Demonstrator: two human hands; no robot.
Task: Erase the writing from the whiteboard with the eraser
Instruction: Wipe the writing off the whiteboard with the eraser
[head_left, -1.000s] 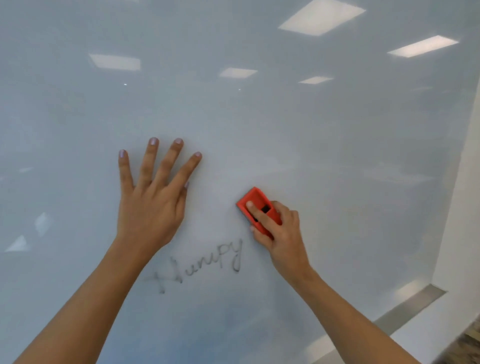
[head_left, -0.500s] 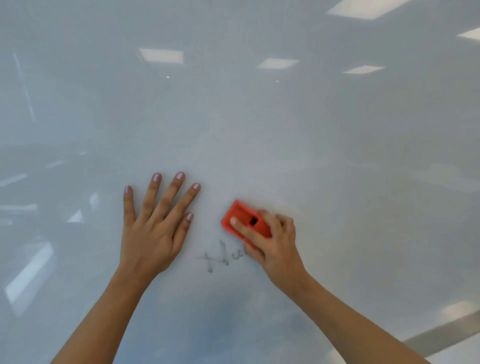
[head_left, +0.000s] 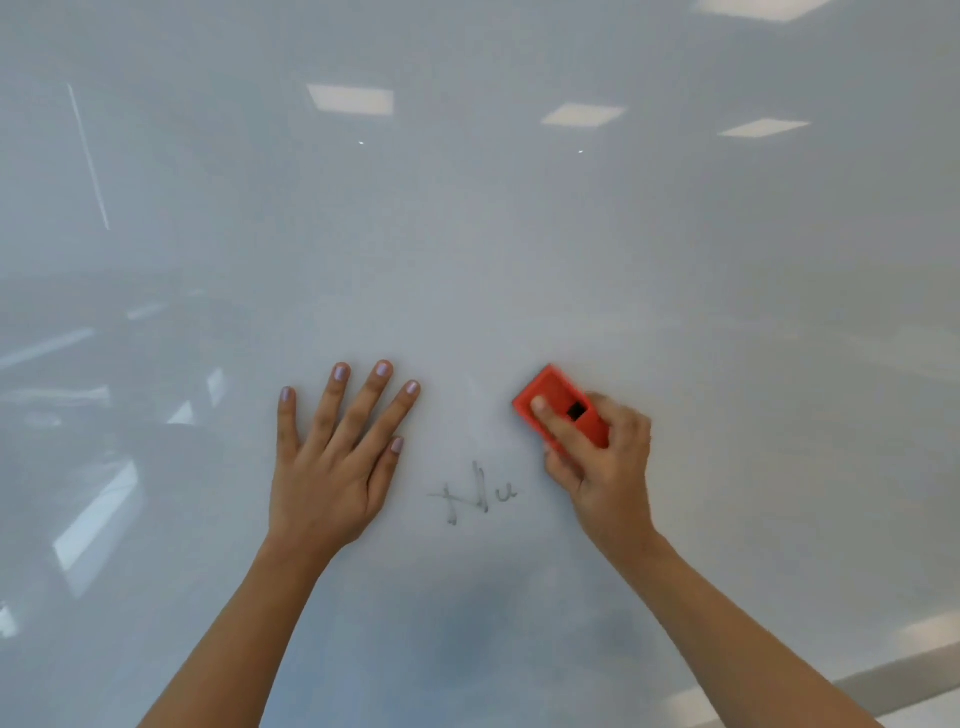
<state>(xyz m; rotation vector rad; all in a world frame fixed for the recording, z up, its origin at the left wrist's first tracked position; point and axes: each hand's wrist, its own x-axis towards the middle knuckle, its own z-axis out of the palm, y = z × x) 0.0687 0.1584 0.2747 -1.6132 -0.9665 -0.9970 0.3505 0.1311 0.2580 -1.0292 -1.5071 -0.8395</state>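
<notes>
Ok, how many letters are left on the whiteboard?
2, as far as I can read: an H right of the left hand, and a small u right of it, below the eraser. The right hand might cover more.

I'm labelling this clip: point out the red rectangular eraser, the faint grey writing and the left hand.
red rectangular eraser (head_left: 554, 387): head view, bare top face.
faint grey writing (head_left: 481, 489): head view, tall middle stroke.
left hand (head_left: 328, 482): head view, back of hand.
</notes>
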